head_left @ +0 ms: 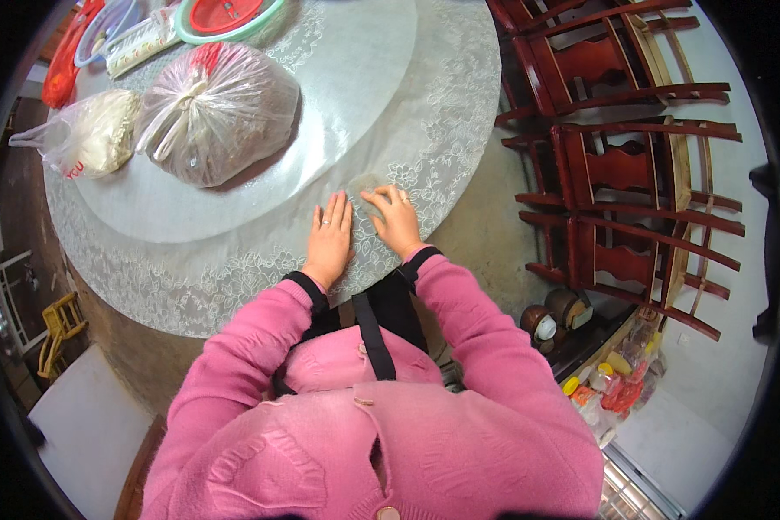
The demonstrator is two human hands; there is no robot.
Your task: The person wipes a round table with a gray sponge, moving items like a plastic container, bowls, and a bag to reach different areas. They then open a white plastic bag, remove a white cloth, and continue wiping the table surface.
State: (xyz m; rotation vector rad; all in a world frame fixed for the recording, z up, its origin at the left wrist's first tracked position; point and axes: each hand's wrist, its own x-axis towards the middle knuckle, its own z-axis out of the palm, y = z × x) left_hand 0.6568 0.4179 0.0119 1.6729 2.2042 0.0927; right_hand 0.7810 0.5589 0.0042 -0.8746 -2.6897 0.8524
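Observation:
My left hand (329, 236) lies flat on the lace-patterned tablecloth (208, 273) near the edge of the round table, fingers stretched out and nothing in them. Close to its right, my right hand (395, 217) has its fingers bent over a small greyish pad (368, 188), pressed against the cloth. The pad looks soft and fuzzy; its exact kind is hard to make out, and the fingers hide part of it. Farther off, a large knotted clear plastic bag (225, 121) with dark contents rests on the round glass turntable (347, 104).
Left of the large bag is a smaller plastic bag (104, 134) of pale contents. Behind stand a green basin (264, 26) with a red one inside, a long white packet (143, 43) and a red bag (61, 74). Dark red wooden chairs (607, 165) stand along the right wall.

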